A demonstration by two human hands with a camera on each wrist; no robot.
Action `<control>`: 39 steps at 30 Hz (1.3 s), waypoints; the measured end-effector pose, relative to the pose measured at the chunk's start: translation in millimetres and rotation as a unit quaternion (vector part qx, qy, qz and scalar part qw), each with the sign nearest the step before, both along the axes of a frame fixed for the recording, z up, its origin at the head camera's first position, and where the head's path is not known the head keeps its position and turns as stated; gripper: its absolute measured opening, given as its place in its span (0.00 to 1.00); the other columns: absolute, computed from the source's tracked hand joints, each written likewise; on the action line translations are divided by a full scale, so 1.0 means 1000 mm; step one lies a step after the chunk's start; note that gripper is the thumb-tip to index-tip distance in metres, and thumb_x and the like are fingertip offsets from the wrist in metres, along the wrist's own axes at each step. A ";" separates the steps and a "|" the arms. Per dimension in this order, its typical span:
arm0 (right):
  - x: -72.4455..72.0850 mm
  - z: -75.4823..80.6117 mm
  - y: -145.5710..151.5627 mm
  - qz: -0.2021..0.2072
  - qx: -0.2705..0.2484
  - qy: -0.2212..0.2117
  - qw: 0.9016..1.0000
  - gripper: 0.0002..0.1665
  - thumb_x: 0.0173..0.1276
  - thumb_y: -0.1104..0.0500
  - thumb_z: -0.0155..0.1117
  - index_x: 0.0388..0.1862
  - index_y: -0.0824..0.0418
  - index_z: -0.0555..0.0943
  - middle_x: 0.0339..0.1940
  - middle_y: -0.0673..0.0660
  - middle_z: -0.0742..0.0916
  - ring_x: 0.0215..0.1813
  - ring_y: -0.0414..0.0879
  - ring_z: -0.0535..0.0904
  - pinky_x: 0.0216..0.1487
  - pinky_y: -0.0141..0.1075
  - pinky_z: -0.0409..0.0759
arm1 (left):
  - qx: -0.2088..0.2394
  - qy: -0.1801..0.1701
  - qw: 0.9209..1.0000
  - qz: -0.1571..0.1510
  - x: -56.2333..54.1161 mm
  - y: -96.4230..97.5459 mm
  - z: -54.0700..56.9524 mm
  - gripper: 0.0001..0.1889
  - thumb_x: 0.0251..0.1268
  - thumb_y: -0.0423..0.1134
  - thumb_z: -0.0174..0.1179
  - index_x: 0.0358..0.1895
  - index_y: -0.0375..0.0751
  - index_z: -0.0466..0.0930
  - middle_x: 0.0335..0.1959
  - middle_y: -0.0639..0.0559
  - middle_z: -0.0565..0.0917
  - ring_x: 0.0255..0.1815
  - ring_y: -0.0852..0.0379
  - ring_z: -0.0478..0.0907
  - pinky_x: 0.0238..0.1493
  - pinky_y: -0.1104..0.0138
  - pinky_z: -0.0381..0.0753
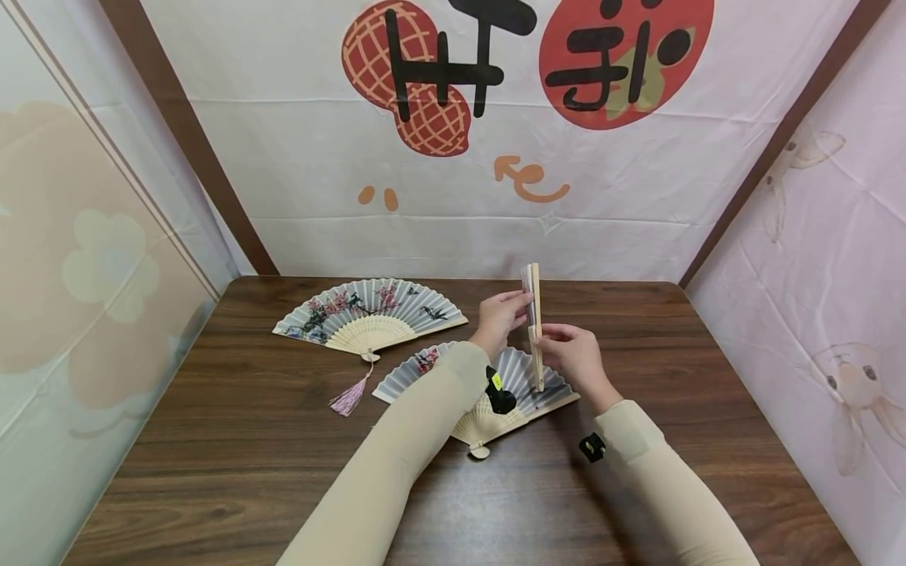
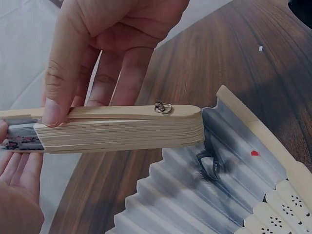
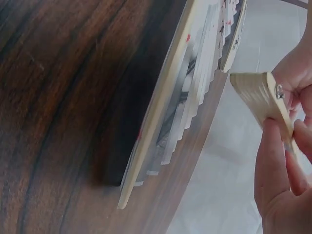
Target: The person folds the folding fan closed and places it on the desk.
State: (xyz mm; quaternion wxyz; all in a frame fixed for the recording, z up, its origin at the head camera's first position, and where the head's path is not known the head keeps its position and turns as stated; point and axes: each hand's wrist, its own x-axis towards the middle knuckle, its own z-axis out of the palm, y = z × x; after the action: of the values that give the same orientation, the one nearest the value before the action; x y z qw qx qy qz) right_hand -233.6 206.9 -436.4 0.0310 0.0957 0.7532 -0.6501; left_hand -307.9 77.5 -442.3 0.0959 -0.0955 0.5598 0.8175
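Table (image 1: 212,472): brown wood with dark lines, and a white cloth wall (image 1: 283,157) behind its far edge
Folded fan (image 1: 534,318): held up in the air above the right part of the near fan (image 1: 481,428), nearly straight up, its pale sticks packed in a stack, a bit of painted gray cloth peeking out
Ring (image 2: 164,107): small, made of metal, near the bottom end of the folded fan
Right hand (image 1: 575,358): pinches the folded fan lower down, with the thumb pressed on its sticks
Left hand (image 1: 499,321): pinches the folded fan higher up, between thumb and fingers
Near fan's spot: spread wide on the table, gray with red flowers, partly hidden by the left sleeve (image 1: 396,448)
Far fan (image 1: 382,318): spread wide too, behind and to the left, with pink flowers and dark birds
Tassel (image 1: 349,398): pinkish purple, tied to the far fan's handle, lying on the table
Wrists: a black box (image 1: 501,395) with a yellow patch on the left one, another black thing (image 1: 592,447) by the right one
Wall pictures: a red peanut shape (image 1: 432,137) and a red round shape (image 1: 559,51), both with thick black strokes
Side cloths: a pale flower (image 1: 113,263) on the left, a bunny (image 1: 852,381) on the right
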 end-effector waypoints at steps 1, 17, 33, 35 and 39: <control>0.000 0.000 -0.001 -0.001 0.004 0.005 1.000 0.24 0.64 0.64 0.71 0.58 0.72 0.80 0.29 0.46 0.86 0.29 0.37 0.85 0.37 0.36 0.90 | 0.000 0.000 1.000 0.002 0.000 0.000 0.000 0.18 0.62 0.35 0.69 0.53 0.30 0.83 0.54 0.37 0.85 0.53 0.47 0.85 0.58 0.59 0.85; -0.003 0.004 0.007 -0.063 -0.040 -0.033 0.997 0.25 0.66 0.65 0.69 0.61 0.70 0.79 0.33 0.48 0.88 0.27 0.40 0.86 0.40 0.41 0.90 | -0.001 0.029 0.999 -0.033 0.007 0.008 -0.005 0.15 0.65 0.31 0.65 0.53 0.29 0.83 0.54 0.35 0.85 0.54 0.48 0.84 0.60 0.59 0.84; -0.017 0.006 0.030 -0.093 -0.081 -0.034 0.992 0.27 0.68 0.68 0.65 0.64 0.75 0.74 0.27 0.46 0.89 0.27 0.35 0.86 0.39 0.34 0.90 | -0.056 0.037 0.995 -0.071 0.024 0.027 -0.009 0.13 0.65 0.25 0.58 0.51 0.24 0.83 0.51 0.32 0.85 0.48 0.52 0.85 0.54 0.62 0.87; -0.018 0.005 0.033 -0.102 -0.084 -0.034 0.991 0.27 0.68 0.68 0.65 0.64 0.75 0.73 0.27 0.46 0.88 0.26 0.35 0.86 0.37 0.32 0.89 | -0.065 0.035 0.994 -0.078 0.026 0.029 -0.010 0.13 0.64 0.23 0.57 0.50 0.24 0.83 0.50 0.32 0.85 0.46 0.53 0.85 0.53 0.63 0.87; -0.022 0.003 0.040 -0.113 -0.091 -0.044 0.988 0.27 0.68 0.68 0.65 0.65 0.75 0.74 0.26 0.46 0.87 0.27 0.35 0.86 0.36 0.31 0.89 | -0.077 0.026 0.992 -0.094 0.031 0.032 -0.011 0.15 0.62 0.22 0.54 0.51 0.24 0.83 0.50 0.33 0.86 0.46 0.53 0.85 0.53 0.63 0.87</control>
State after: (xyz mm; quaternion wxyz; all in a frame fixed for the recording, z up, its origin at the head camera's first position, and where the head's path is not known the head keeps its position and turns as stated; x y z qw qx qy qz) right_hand -256.1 246.7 -433.4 -0.0008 0.2056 0.6734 -0.7101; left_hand -276.7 109.4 -453.1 0.1505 -0.0285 0.6301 0.7613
